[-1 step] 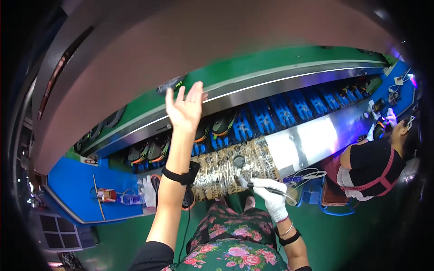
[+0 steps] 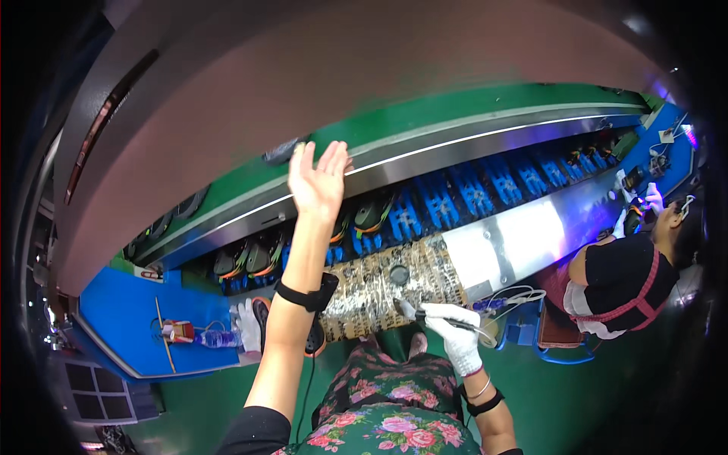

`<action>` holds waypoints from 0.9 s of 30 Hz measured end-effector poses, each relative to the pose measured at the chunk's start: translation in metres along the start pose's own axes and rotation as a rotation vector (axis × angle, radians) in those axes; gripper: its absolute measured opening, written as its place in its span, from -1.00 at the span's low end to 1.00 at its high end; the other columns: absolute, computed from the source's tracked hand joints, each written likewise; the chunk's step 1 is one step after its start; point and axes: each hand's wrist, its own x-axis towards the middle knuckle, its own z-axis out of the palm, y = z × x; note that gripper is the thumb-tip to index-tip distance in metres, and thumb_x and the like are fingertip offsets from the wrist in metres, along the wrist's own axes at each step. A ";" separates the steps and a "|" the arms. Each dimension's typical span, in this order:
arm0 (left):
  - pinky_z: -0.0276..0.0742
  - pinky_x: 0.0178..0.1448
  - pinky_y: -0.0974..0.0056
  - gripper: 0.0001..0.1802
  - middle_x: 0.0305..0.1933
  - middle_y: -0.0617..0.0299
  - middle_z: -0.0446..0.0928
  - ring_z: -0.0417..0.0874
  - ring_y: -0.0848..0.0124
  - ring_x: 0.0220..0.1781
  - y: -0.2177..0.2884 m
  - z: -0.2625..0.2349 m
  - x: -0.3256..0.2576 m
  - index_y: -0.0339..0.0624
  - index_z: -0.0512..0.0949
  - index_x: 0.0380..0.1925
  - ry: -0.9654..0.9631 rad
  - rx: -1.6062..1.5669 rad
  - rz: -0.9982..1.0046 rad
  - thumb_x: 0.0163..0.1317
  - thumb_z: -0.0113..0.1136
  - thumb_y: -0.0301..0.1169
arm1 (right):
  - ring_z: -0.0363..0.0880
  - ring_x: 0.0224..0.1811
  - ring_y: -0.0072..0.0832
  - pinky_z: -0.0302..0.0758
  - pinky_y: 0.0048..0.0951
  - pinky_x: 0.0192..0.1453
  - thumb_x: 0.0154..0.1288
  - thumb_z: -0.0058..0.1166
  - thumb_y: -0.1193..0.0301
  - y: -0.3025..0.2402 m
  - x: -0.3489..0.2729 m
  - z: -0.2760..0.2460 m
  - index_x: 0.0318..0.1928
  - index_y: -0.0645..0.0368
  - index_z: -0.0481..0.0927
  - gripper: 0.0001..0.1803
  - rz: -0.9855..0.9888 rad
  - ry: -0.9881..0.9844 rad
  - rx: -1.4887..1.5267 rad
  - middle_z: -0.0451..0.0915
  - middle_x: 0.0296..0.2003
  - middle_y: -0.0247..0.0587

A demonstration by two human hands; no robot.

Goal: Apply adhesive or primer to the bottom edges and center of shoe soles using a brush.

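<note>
My bare left hand (image 2: 319, 182) is raised over the far metal rail, palm up and fingers spread, holding nothing. Just beyond its fingertips lies a dark shoe (image 2: 284, 151) on the green upper belt, mostly hidden by the brown overhang. My right hand (image 2: 455, 330), in a white glove, grips a slim brush-like tool (image 2: 409, 309) with a dark handle and a pale tip. That tip is over the near part of a work surface wrapped in brown tape and clear film (image 2: 364, 296). A round dark lid (image 2: 399, 274) sits on this wrapping.
Grey shoes with orange trim (image 2: 262, 258) stand on the lower line, beside several blue holders (image 2: 440, 205). At left, a blue table (image 2: 121, 318) carries a bottle (image 2: 216, 337) and a white glove (image 2: 246, 324). A co-worker (image 2: 626, 280) sits at right, near white cables (image 2: 519, 294).
My left hand has shifted slightly to the right, still open. My right hand stays nearly in place with the brush-like tool.
</note>
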 end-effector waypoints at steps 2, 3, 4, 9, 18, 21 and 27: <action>0.37 0.64 -0.32 0.11 0.80 -0.30 0.01 0.35 -0.25 0.67 -0.030 0.011 0.013 0.07 -0.10 0.82 -0.169 0.577 0.148 0.51 0.36 0.03 | 0.87 -0.02 -0.42 0.75 -0.36 0.18 0.31 0.44 0.65 0.004 -0.005 -0.003 0.02 0.31 0.90 -0.72 -0.001 0.039 0.039 0.91 -0.04 -0.08; 0.41 0.60 -0.29 0.15 0.78 -0.29 0.09 0.36 -0.24 0.66 -0.039 0.023 0.036 0.11 0.01 0.80 -0.121 0.994 0.286 0.39 0.48 0.06 | 0.87 -0.02 -0.41 0.75 -0.36 0.19 0.30 0.44 0.65 0.005 -0.007 -0.004 0.03 0.32 0.89 -0.71 -0.018 0.042 0.027 0.90 -0.04 -0.08; 0.45 0.56 -0.26 0.20 0.76 -0.27 0.16 0.36 -0.23 0.66 -0.047 0.034 0.058 0.15 0.12 0.78 -0.051 1.339 0.505 0.26 0.60 0.08 | 0.86 -0.02 -0.42 0.74 -0.36 0.19 0.31 0.43 0.64 0.007 -0.009 -0.005 0.04 0.34 0.88 -0.71 -0.011 0.044 0.041 0.90 -0.04 -0.07; 0.55 0.50 -0.06 -0.42 0.33 -0.20 0.69 0.68 -0.07 0.43 -0.063 0.048 0.127 -0.14 0.75 0.24 0.075 1.696 0.584 0.30 0.59 -0.09 | 0.84 -0.03 -0.49 0.72 -0.41 0.18 0.33 0.44 0.61 0.016 -0.019 -0.011 0.08 0.34 0.87 -0.69 0.008 0.108 0.016 0.90 -0.05 -0.12; 0.69 0.28 0.24 -0.88 -0.01 0.27 0.54 0.73 0.34 0.09 -0.034 0.010 0.037 -0.25 0.64 -0.11 -0.425 1.355 0.308 0.51 0.40 -0.45 | 0.86 0.01 -0.44 0.76 -0.39 0.22 0.34 0.42 0.65 0.024 -0.031 -0.027 0.01 0.36 0.88 -0.76 0.088 0.163 0.188 0.90 -0.02 -0.08; 0.71 0.33 0.10 -0.81 0.05 0.23 0.48 0.68 0.31 0.09 -0.020 -0.011 0.008 -0.21 0.57 0.00 -0.560 0.818 0.232 0.51 0.38 -0.48 | 0.86 0.01 -0.43 0.76 -0.37 0.22 0.36 0.41 0.62 0.021 -0.028 -0.029 0.01 0.38 0.87 -0.77 0.012 0.131 0.140 0.90 -0.02 -0.10; 0.53 0.39 0.08 -0.71 0.14 0.27 0.49 0.56 0.35 0.25 0.045 -0.080 -0.042 -0.10 0.49 0.21 -0.231 0.522 0.441 0.61 0.23 -0.30 | 0.84 0.05 -0.48 0.72 -0.47 0.23 0.43 0.39 0.59 0.012 -0.023 -0.043 0.10 0.33 0.86 -0.73 -0.054 0.144 0.167 0.89 0.03 -0.14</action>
